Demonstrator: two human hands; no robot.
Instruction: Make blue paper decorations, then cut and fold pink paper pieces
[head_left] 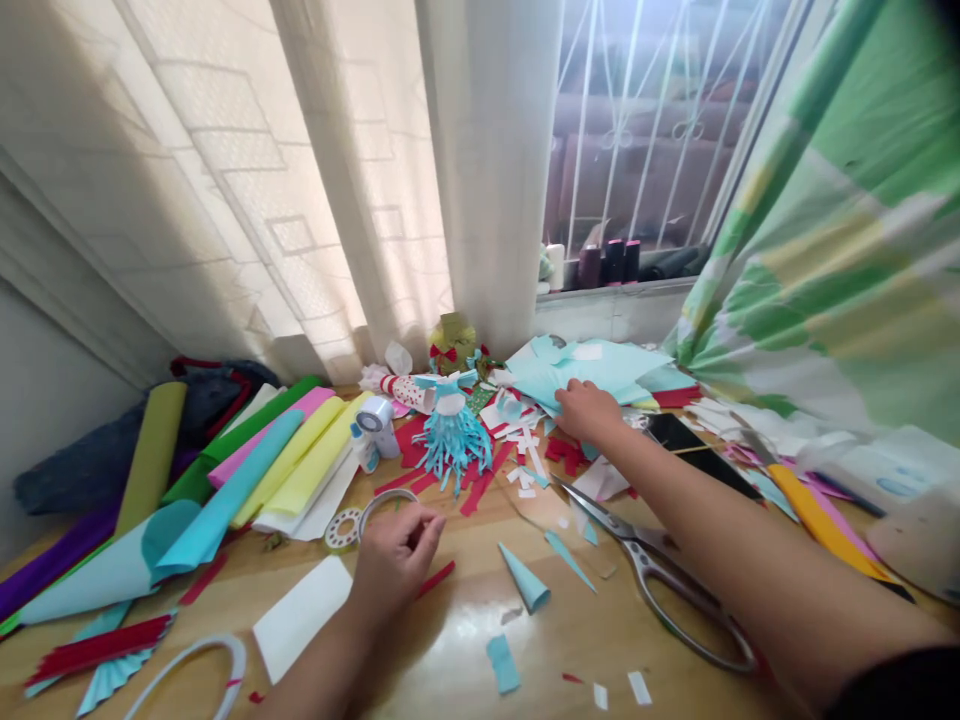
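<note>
My right hand (589,410) reaches to the back of the table, its fingers closed at the near edge of a light blue paper sheet (600,370) on a loose pile. My left hand (396,555) is curled above the table, and nothing shows in its fingers. Behind it lie a roll of tape (386,497) and a white ring with holes (343,530). Between the hands are a small blue paper cone (525,578) and blue scraps. Large scissors (656,575) lie beneath my right forearm, blades pointing to the back. A fringed blue paper figure (454,430) stands behind.
Rolls of coloured paper (259,450) lie at the left. A glue bottle (365,448) stands beside a white device (379,425). A white paper piece (300,615) and a white hoop (236,660) lie in front. An orange-handled knife (817,515) is at the right. Curtains (360,170) hang behind.
</note>
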